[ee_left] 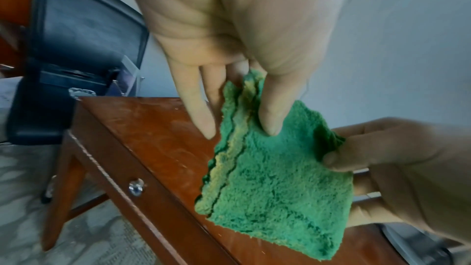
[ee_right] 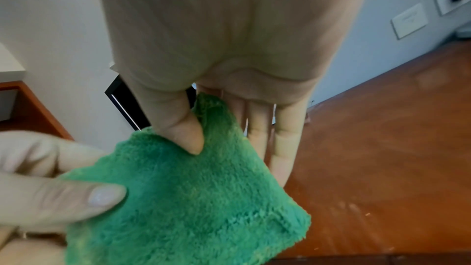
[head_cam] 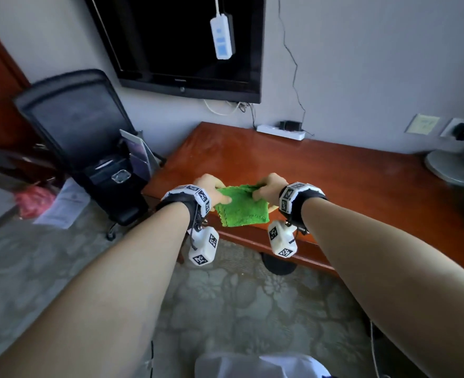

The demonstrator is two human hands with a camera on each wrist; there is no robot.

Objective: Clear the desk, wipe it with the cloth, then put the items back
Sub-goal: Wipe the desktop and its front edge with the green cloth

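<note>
A folded green cloth point(head_cam: 240, 207) hangs just above the front left part of the reddish wooden desk point(head_cam: 334, 181). My left hand point(head_cam: 213, 189) pinches its left upper corner between thumb and fingers. My right hand point(head_cam: 267, 188) pinches the right upper corner. In the left wrist view the cloth point(ee_left: 275, 188) shows two folded layers under my left thumb point(ee_left: 272, 114), with the right hand point(ee_left: 382, 148) holding its far edge. In the right wrist view the cloth point(ee_right: 193, 209) is pinched by my right thumb point(ee_right: 183, 128), and the left hand point(ee_right: 51, 188) grips it at the lower left.
A white power strip point(head_cam: 281, 131) lies at the desk's back edge, and a grey round base point(head_cam: 451, 165) stands at the far right. A black office chair point(head_cam: 83, 137) loaded with items stands left of the desk. A wall television point(head_cam: 187, 42) hangs above.
</note>
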